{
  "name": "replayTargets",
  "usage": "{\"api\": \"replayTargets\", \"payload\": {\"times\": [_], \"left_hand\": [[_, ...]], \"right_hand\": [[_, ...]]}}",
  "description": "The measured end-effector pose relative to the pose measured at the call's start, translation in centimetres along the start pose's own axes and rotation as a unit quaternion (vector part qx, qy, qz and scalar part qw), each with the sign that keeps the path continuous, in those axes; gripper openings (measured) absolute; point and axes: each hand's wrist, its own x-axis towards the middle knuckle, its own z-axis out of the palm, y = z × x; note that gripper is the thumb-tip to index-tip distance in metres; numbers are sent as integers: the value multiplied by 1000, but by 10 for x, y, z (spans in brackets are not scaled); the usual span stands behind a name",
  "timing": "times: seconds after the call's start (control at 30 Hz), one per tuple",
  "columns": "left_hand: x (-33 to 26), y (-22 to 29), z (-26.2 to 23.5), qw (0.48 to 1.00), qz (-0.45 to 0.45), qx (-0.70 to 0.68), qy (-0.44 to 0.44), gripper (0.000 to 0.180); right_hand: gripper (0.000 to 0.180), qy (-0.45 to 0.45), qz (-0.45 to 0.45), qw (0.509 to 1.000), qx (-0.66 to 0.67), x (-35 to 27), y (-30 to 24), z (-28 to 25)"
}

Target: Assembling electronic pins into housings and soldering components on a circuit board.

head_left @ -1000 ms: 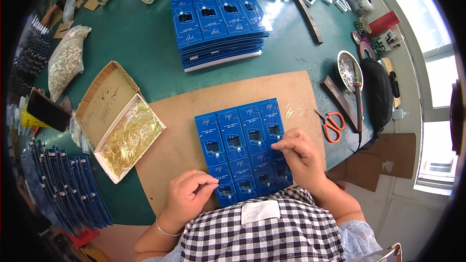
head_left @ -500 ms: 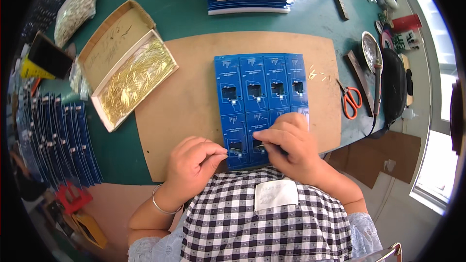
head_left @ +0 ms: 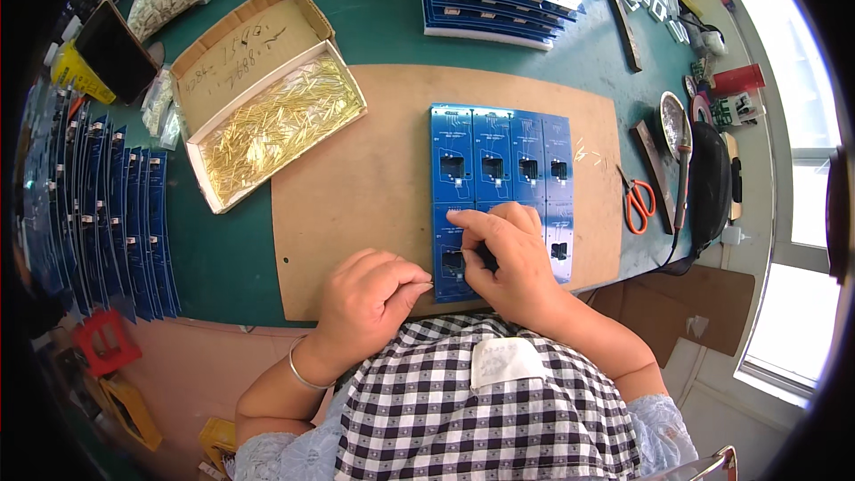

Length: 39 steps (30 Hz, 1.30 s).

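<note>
Both hands work low on the blue circuit panel [head_left: 499, 169], which lies on the brown board [head_left: 356, 178] right in front of the person. Right hand [head_left: 503, 254] rests on the panel's near rows, fingers curled, thumb and forefinger pinched together at a cut-out; whether a pin sits between them is too small to tell. Left hand [head_left: 370, 294] is a loose fist just beside it, fingertips pinched at the panel's near-left corner. Beyond the left hand, well apart, stands the cardboard tray of gold pins [head_left: 276, 125]. Doing this well probably means steadying the panel with one hand and setting each pin straight, without forcing it.
</note>
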Motion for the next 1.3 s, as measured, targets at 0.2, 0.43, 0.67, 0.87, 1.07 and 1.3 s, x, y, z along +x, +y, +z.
{"api": "replayTargets", "payload": {"times": [0.2,0.43,0.67,0.87,1.07,1.3], "left_hand": [[1,-4,2,1000,20,1,3,11],[1,-3,2,1000,22,16,12,14],[1,-3,2,998,22,52,-7,13],[1,-2,5,999,22,37,5,12],[0,-3,5,999,19,30,-7,12],[1,-1,7,999,20,28,-11,11]], "right_hand": [[48,-31,-23,999,-28,8,-7,-6],[49,-36,-21,999,-16,7,-7,-6],[47,-67,-134,985,-91,14,-11,-6],[26,-35,-106,993,-32,2,5,-5],[25,30,-155,981,-109,-6,8,-2],[22,0,-97,991,-92,-6,-1,-7]]}}
